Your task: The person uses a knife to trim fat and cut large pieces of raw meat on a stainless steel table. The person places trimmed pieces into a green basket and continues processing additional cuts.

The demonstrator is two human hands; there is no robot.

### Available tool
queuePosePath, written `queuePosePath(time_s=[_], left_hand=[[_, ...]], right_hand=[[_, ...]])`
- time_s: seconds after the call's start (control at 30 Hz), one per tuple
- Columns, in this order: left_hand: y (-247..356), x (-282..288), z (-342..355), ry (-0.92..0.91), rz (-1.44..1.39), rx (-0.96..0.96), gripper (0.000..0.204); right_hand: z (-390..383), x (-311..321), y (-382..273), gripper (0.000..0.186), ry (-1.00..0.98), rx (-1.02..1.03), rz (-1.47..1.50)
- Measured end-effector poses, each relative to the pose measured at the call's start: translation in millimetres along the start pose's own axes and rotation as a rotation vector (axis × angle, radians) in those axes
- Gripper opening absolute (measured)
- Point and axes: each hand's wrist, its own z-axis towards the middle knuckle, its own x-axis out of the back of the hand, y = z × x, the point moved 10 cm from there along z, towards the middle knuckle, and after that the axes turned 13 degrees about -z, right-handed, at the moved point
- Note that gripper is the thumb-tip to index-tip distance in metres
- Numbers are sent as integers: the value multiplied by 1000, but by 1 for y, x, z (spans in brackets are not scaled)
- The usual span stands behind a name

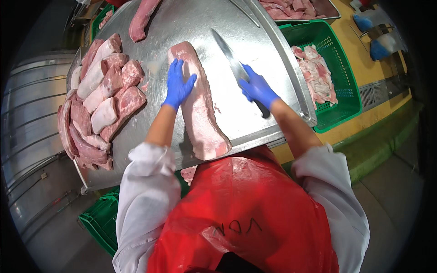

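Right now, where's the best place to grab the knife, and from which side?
Probably the black handle, from the near, lower-right side. The knife lies slantwise, its bare blade pointing up-left, away from the red apron, with the handle's butt end facing back. The right hand covers the upper handle, so only that butt end shows.

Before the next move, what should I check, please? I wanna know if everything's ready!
1. Right hand holding the knife: ok, it's wrapped around it.
2. Left hand on the long piece of meat: ok, it rests on top.
3. Knife away from the left hand: ok, there's a gap.
4. Both hands gloved: ok, both blue.
5. Meat fully on the metal table: cannot tell, its near end reaches the edge.
6. Knife sharp: cannot tell.
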Motion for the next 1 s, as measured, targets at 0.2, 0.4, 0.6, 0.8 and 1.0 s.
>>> queuePosePath(time_s=[0.2, 0.4, 0.6, 0.8, 1.0], left_hand=[[-36, -24, 9, -23, 122, -46, 80], [-28, -25, 12, -44, 85, -58, 81], [-29, -21, 9, -42, 35, -52, 81], [-40, -14, 8, 72, 55, 41, 80], [-45, -13, 11, 116, 110, 106, 78]], right_hand=[[145, -49, -68, 76, -106, -32, -21], [155, -54, -66, 78, -138, -45, -196], [137, -72, -67, 76, -221, -43, -299], [144, -93, -73, 79, -249, 57, -448], [92, -101, -57, 75, -154, 84, -549]])
